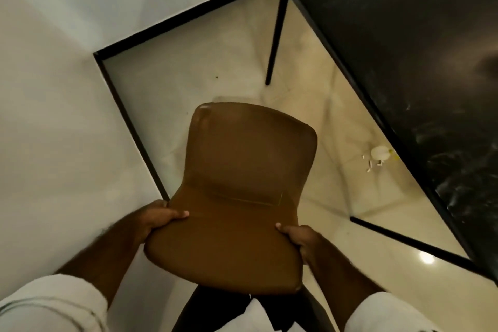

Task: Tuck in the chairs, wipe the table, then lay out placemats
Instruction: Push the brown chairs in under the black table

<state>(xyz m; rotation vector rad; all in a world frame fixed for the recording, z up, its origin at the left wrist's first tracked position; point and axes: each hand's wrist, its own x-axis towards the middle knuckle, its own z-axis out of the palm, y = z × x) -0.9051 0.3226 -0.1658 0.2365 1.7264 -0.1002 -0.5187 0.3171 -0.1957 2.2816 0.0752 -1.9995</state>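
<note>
**Head view: both my hands on the brown chair's backrest**

Nearest me, my pale sleeves (54, 302) sit on either side of the chair (242, 170). My left hand (159, 219) grips the left edge of the chair's backrest, thumb lying on its front face and fingers wrapped behind, out of sight. My right hand (296, 237) clasps the right edge the same way, thumb on top. Beyond the backrest, the chair's seat points away from me over the glossy cream floor (215, 67). Left of the chair runs a white wall (48, 116) with a black skirting strip (129, 121). Right of the chair stands the black marbled table (404, 48), near the seat but apart from it, so the chair is not tucked under. Between chair and table edge, a small white object (380, 153) lies on the floor with scattered white bits, too blurred to identify. Beyond the chair, a slim black table leg (276, 32) meets the floor.
</note>
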